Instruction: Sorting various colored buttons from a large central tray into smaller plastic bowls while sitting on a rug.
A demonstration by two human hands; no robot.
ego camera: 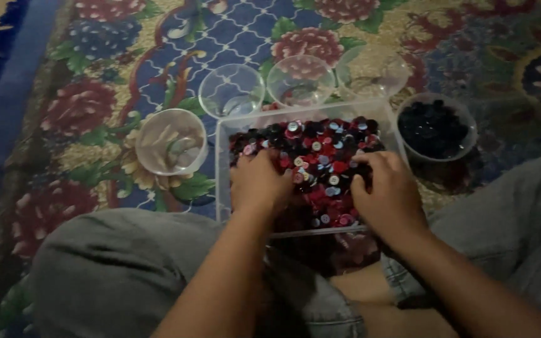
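The light was dim and the picture soft, so the small pieces in the clear plastic box (pixel 223 163) read only as a heap of round buttons (pixel 320 153) in red, black, pink and pale blue; their finer detail could not be made out. Both hands lay palm-down in that heap, and the fingers were mostly buried or curled under, so whether they were apart or pinched on a button could not be told for either hand. The left hand (pixel 258 184) covered the near left part of the heap, its fingertips hidden among the dark buttons just beyond its knuckles. The right hand (pixel 389 191) rested over the near right part, its fingers (pixel 370 164) bent toward the middle of the box, with loose buttons lying between the two hands. The near wall of the box was partly masked by the wrists and by the grey-clad knees (pixel 114 269), and both forearms ran out of the bottom edge. Beyond the fingertips, past the far wall, stood three clear round cups (pixel 231 91) that seemed empty, the rightmost faint against the pattern. Left of the left hand's fingers stood another clear cup (pixel 171 141) holding a few pale pieces, too blurred to name. Right of the right hand's fingers sat a clear tub of dark buttons (pixel 433 128). Everything rested on a flowered carpet (pixel 82 106).
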